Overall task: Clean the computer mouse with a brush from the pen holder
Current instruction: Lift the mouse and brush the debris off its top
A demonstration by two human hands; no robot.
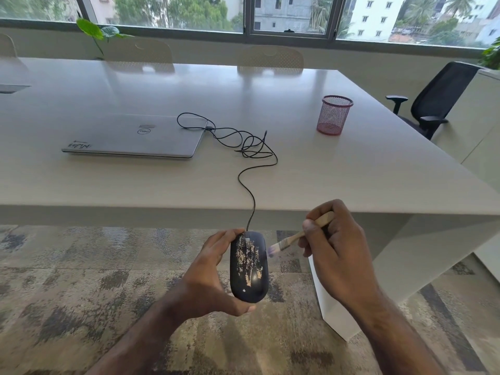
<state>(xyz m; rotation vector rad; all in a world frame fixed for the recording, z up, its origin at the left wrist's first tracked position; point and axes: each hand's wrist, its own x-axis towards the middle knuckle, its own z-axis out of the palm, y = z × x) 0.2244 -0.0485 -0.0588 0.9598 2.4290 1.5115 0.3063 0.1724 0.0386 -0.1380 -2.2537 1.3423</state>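
A black wired computer mouse (249, 269) with pale dust patches on its top is held in front of the table edge, above the carpet. My left hand (208, 277) grips it from the left and underneath. My right hand (335, 250) holds a small wooden-handled brush (300, 235), its blurred bristle tip just to the right of the mouse's upper side. The mouse cable (251, 158) runs up over the table edge to the laptop. A red mesh pen holder (334, 115) stands on the table at the right, with nothing visible inside.
A closed silver laptop (135, 136) lies on the white table (351, 171). A black office chair (438, 98) stands at the right end. Pale chairs (270, 59) sit behind the far edge, under windows. Patterned carpet (81, 293) lies below.
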